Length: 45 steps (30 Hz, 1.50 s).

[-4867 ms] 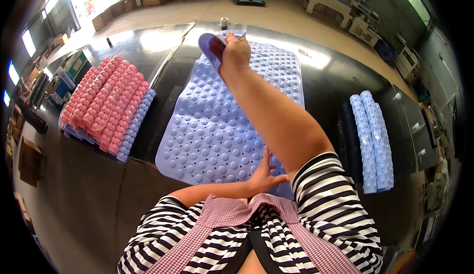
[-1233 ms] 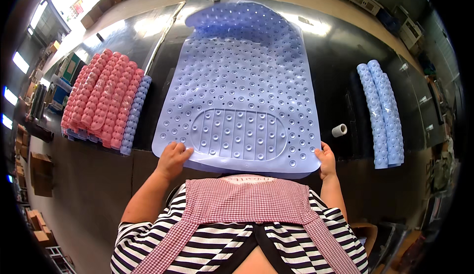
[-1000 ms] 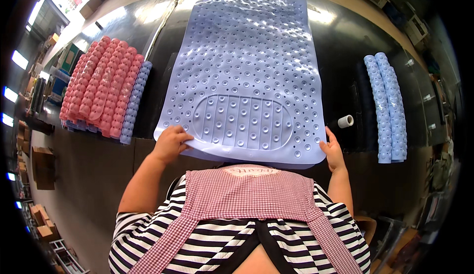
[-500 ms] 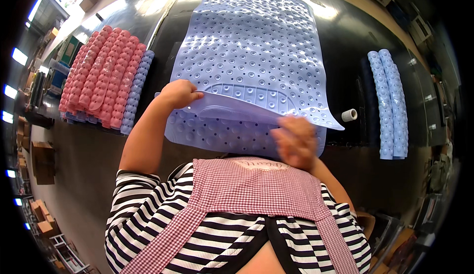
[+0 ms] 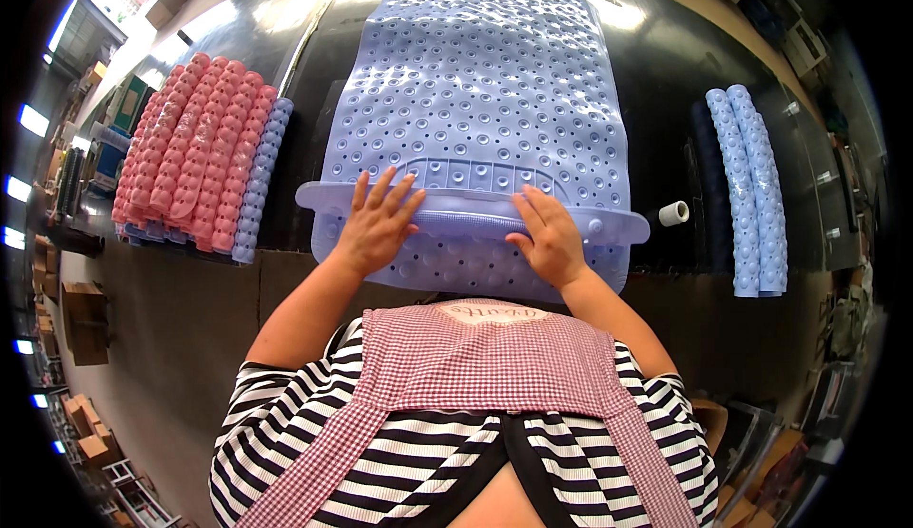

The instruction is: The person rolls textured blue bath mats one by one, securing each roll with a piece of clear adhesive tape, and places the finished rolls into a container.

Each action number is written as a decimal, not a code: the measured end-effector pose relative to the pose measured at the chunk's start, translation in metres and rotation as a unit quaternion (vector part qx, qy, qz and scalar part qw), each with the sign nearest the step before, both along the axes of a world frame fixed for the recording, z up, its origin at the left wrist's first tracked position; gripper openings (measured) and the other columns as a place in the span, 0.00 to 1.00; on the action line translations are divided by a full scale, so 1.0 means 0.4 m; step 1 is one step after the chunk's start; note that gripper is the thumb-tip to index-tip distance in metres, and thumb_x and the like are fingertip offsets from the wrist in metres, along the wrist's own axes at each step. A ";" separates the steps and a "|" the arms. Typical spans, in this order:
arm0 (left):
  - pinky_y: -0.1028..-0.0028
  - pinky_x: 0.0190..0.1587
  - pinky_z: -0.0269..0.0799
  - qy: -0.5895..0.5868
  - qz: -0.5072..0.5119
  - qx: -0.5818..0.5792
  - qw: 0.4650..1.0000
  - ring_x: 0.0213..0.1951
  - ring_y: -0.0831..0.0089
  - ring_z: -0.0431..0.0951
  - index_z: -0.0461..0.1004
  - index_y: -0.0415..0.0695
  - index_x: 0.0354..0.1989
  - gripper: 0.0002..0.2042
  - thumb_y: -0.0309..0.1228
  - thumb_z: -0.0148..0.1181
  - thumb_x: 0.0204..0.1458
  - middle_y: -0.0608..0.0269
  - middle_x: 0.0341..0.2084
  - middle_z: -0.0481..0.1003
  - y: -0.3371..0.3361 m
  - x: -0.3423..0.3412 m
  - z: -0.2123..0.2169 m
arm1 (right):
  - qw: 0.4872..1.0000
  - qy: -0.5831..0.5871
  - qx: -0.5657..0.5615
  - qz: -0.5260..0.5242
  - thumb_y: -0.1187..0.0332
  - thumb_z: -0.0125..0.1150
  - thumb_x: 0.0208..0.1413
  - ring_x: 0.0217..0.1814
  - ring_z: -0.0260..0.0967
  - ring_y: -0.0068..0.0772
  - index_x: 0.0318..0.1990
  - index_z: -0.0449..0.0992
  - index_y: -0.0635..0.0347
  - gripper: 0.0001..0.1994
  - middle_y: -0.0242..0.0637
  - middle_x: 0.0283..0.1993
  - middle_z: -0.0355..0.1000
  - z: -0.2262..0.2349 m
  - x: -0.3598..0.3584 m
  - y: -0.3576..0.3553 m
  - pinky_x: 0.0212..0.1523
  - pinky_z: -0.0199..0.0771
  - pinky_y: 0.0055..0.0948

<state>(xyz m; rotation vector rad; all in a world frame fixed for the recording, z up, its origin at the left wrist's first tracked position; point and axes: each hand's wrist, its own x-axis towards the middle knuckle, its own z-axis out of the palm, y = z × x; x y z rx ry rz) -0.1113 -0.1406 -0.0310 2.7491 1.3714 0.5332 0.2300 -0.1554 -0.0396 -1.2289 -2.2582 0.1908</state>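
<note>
Before me, a glossy black table (image 5: 661, 128) is bearing a pale-blue knobbly plastic mat (image 5: 485, 100) at twelve o'clock. Pink bumpy plastic rolls (image 5: 195, 157) are lying at ten, pale-blue bumpy plastic rolls (image 5: 747, 185) at two, seemingly leaving room between. The left hand (image 5: 378, 228), fingers spread, and right hand (image 5: 549, 235), thumb apart, are resting on the mat's upturned near edge, apparently stopping it springing back. A small white roll (image 5: 674, 213) is lying at two, nearer.
</note>
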 end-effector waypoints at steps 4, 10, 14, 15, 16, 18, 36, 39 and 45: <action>0.46 0.73 0.47 0.025 0.026 0.042 0.998 0.70 0.56 0.62 0.73 0.50 0.61 0.25 0.34 0.67 0.52 0.59 0.65 0.68 -0.032 -0.006 -0.056 | 1.000 0.003 0.019 -0.021 0.66 0.74 0.48 0.72 0.60 0.54 0.61 0.72 0.66 0.32 0.47 0.69 0.61 -0.041 0.022 -0.070 0.74 0.58 0.50; 0.51 0.66 0.55 -0.045 0.023 0.092 0.994 0.60 0.62 0.68 0.78 0.52 0.50 0.21 0.38 0.72 0.45 0.63 0.50 0.71 -0.083 -0.019 -0.063 | 0.989 -0.084 0.088 -0.084 0.62 0.75 0.45 0.68 0.59 0.41 0.57 0.78 0.55 0.28 0.37 0.59 0.66 -0.047 0.017 -0.124 0.74 0.49 0.51; 0.54 0.61 0.59 -0.031 0.035 0.143 0.989 0.56 0.63 0.69 0.80 0.53 0.44 0.18 0.37 0.74 0.41 0.66 0.45 0.72 -0.096 0.000 -0.046 | 0.984 -0.097 0.102 -0.112 0.59 0.75 0.46 0.60 0.63 0.38 0.53 0.82 0.53 0.25 0.33 0.52 0.71 -0.049 0.012 -0.137 0.68 0.52 0.46; 0.54 0.61 0.59 -0.031 0.035 0.142 0.989 0.56 0.63 0.69 0.80 0.53 0.44 0.18 0.37 0.74 0.41 0.66 0.45 0.72 -0.092 -0.003 -0.044 | 0.984 -0.098 0.101 -0.112 0.59 0.75 0.46 0.60 0.63 0.38 0.53 0.82 0.53 0.25 0.33 0.52 0.71 -0.050 0.012 -0.139 0.68 0.52 0.46; 0.55 0.59 0.60 -0.018 0.027 0.111 0.993 0.53 0.62 0.70 0.80 0.53 0.42 0.18 0.37 0.74 0.41 0.66 0.42 0.71 -0.082 -0.005 -0.041 | 0.986 -0.095 0.086 -0.104 0.59 0.75 0.46 0.58 0.65 0.39 0.52 0.82 0.53 0.24 0.33 0.51 0.71 -0.051 0.017 -0.139 0.65 0.55 0.46; 0.56 0.57 0.62 -0.006 0.019 0.079 0.997 0.50 0.61 0.71 0.79 0.53 0.41 0.17 0.37 0.74 0.40 0.66 0.40 0.71 -0.070 -0.006 -0.033 | 0.989 -0.093 0.071 -0.096 0.59 0.75 0.47 0.55 0.66 0.40 0.52 0.83 0.53 0.23 0.33 0.51 0.71 -0.051 0.026 -0.138 0.62 0.59 0.45; 0.60 0.46 0.64 -0.049 0.060 0.032 0.997 0.39 0.59 0.71 0.73 0.48 0.25 0.21 0.53 0.70 0.45 0.64 0.31 0.70 -0.039 -0.032 -0.034 | 0.994 -0.016 -0.012 -0.107 0.59 0.68 0.55 0.46 0.68 0.45 0.43 0.81 0.56 0.14 0.38 0.41 0.72 -0.037 0.052 -0.123 0.52 0.66 0.43; 0.60 0.42 0.65 -0.030 0.089 0.008 0.996 0.36 0.60 0.72 0.72 0.47 0.24 0.22 0.55 0.68 0.48 0.64 0.29 0.71 -0.032 -0.022 -0.035 | 0.984 -0.081 0.075 -0.138 0.52 0.63 0.59 0.45 0.67 0.45 0.41 0.81 0.55 0.16 0.38 0.42 0.71 -0.019 0.043 -0.105 0.50 0.65 0.44; 0.58 0.35 0.67 -0.050 0.143 -0.030 0.988 0.30 0.54 0.73 0.72 0.44 0.24 0.25 0.56 0.61 0.57 0.56 0.24 0.71 -0.013 0.011 -0.017 | 0.970 -0.126 -0.047 -0.205 0.46 0.61 0.61 0.45 0.69 0.47 0.35 0.77 0.56 0.20 0.41 0.40 0.72 -0.020 0.042 -0.087 0.44 0.69 0.43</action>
